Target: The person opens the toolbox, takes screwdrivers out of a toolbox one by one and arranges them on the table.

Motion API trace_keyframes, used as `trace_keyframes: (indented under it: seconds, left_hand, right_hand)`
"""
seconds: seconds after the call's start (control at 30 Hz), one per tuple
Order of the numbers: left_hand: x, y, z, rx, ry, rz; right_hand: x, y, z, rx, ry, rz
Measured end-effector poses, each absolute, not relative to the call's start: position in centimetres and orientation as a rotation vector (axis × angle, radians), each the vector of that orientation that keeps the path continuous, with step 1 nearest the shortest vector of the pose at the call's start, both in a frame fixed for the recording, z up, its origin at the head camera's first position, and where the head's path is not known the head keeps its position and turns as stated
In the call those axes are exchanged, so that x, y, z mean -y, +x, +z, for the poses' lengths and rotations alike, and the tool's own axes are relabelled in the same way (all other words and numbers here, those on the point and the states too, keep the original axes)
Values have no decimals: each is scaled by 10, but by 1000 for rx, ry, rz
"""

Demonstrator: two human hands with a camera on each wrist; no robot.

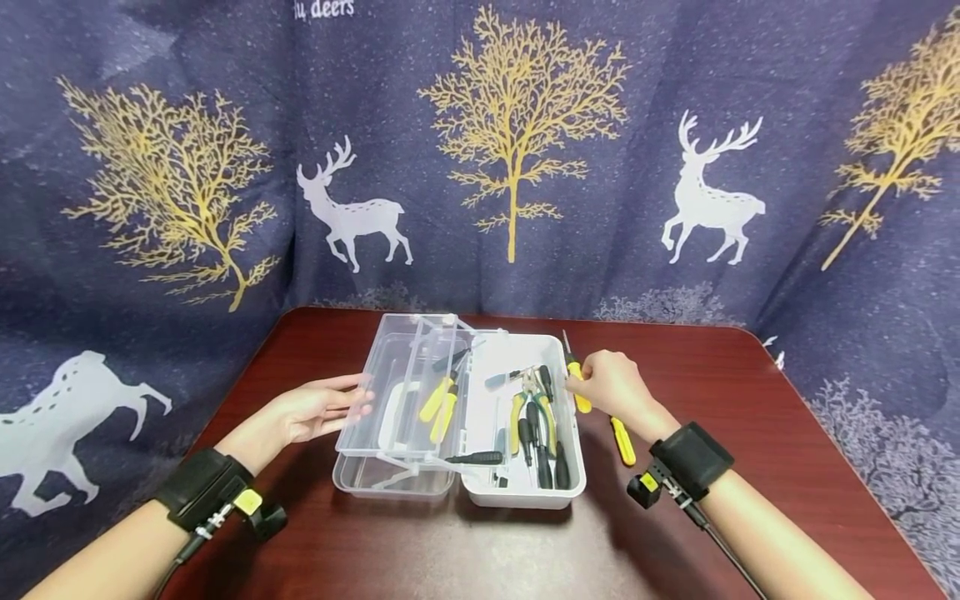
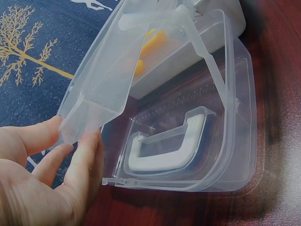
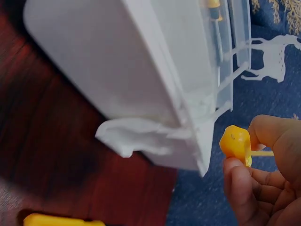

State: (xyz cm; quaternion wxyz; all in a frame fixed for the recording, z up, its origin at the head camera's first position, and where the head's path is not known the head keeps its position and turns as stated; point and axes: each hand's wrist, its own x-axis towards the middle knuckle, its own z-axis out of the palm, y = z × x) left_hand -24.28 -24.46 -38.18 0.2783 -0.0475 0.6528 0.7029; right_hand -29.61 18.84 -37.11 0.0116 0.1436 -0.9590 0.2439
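Yellow screwdriver (image 1: 575, 371) sits to the right of the white box (image 1: 525, 500), just beside its right wall, with its shaft pointing to the far side. The right hand (image 1: 611, 385) pinches the handle between thumb and fingers; whether the handle's underside touches the table cannot be told. A firm pinch seems best, with the metal tip kept from swinging round, and any move across the wall calls for enough height to clear the rim. At the left, the left hand (image 1: 322, 407) has its fingers fairly straight, thumb and fingertips touching the edge of the clear tray (image 1: 390, 358); light, steady support there should suit it, since a shove could rock its thin arms. Inside the box, pliers (image 1: 516, 421) crowd the near part, so fingers should stay above them. One yellow tool (image 1: 623, 442) lies on the table, nearer and farther right.
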Motion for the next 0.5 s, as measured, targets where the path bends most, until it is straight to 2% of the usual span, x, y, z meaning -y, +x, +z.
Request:
trace_keyframes:
  seconds: [0.5]
  left_hand:
    - [245,-243,-382,-1761,-133,1874]
  right_hand:
    - [-222,-293,-383,2978,320,666]
